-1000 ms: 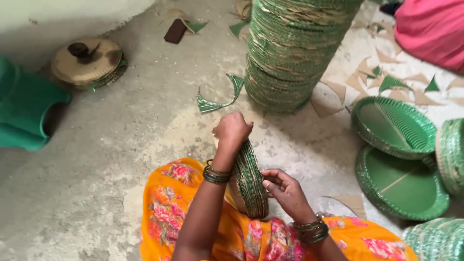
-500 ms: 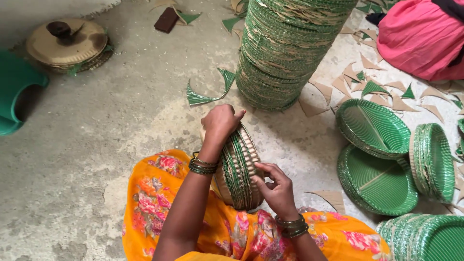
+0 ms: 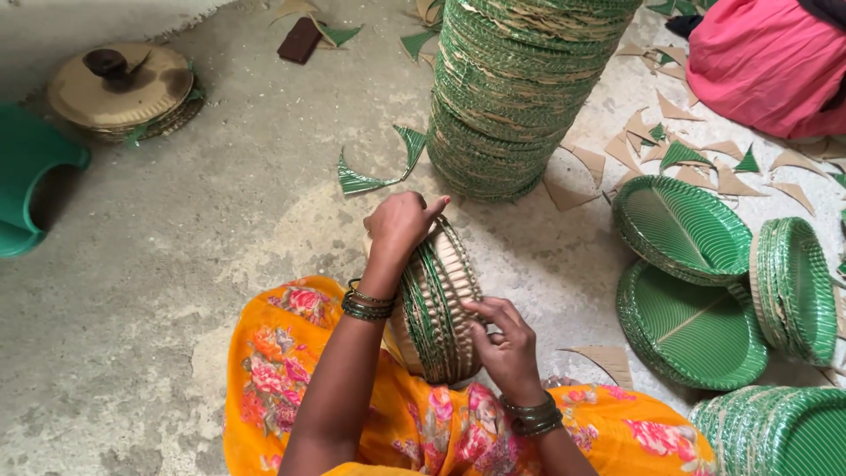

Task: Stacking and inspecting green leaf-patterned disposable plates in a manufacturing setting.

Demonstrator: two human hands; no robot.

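Note:
I hold a small stack of green paper plates [image 3: 438, 304] on edge in my lap, over an orange flowered garment [image 3: 291, 353]. My left hand [image 3: 401, 225] grips the top rim of that stack. My right hand [image 3: 502, 339] presses on its near side, with fingers spread across the plate edges. Both wrists carry dark bangles. A tall pile of the same green plates [image 3: 520, 84] stands on the floor just beyond my hands.
Loose green plates [image 3: 683, 229] and further stacks [image 3: 793, 286] lie to the right among cardboard and green offcuts [image 3: 374, 172]. A round brass-coloured object [image 3: 123, 88] and a green plastic item [image 3: 26, 185] sit at the left. A pink cloth [image 3: 758, 66] lies at the top right.
The view has shifted, so the floor items sit further left. My right hand has slid up along the stack's side; my left hand stays on its top rim.

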